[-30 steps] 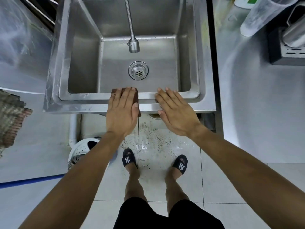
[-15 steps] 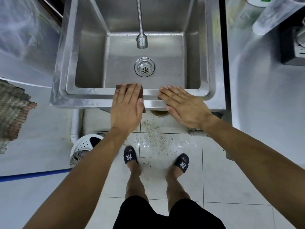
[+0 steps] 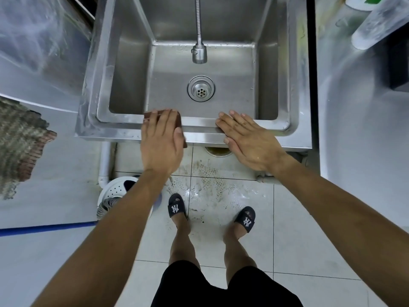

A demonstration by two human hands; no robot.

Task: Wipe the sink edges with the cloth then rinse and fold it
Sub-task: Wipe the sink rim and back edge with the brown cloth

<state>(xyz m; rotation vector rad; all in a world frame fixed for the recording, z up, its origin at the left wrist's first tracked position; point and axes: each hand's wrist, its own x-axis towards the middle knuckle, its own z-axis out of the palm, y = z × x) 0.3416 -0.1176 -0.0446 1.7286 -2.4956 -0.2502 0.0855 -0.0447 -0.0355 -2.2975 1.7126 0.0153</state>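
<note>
A steel sink (image 3: pixel 115 127) fills the upper middle of the head view, with a drain (image 3: pixel 201 88) in its floor and a flexible faucet (image 3: pixel 199 53) hanging over it. On the sink's front edge lies a dark brown cloth (image 3: pixel 178 120), mostly covered by my left hand (image 3: pixel 161 140), which presses it flat with straight fingers. My right hand (image 3: pixel 245 140) rests flat on the same front edge, a little to the right of the cloth and apart from it.
A steel counter (image 3: pixel 363 120) runs along the right, with a clear plastic jug (image 3: pixel 376 21) lying at its far end. A white perforated bucket (image 3: pixel 115 191) stands on the wet tiled floor under the sink's left side. My sandalled feet are below.
The view has shifted so the sink sits lower and further right in the frame. My left hand and the cloth have slid slightly left along the front edge, away from my right hand.
</note>
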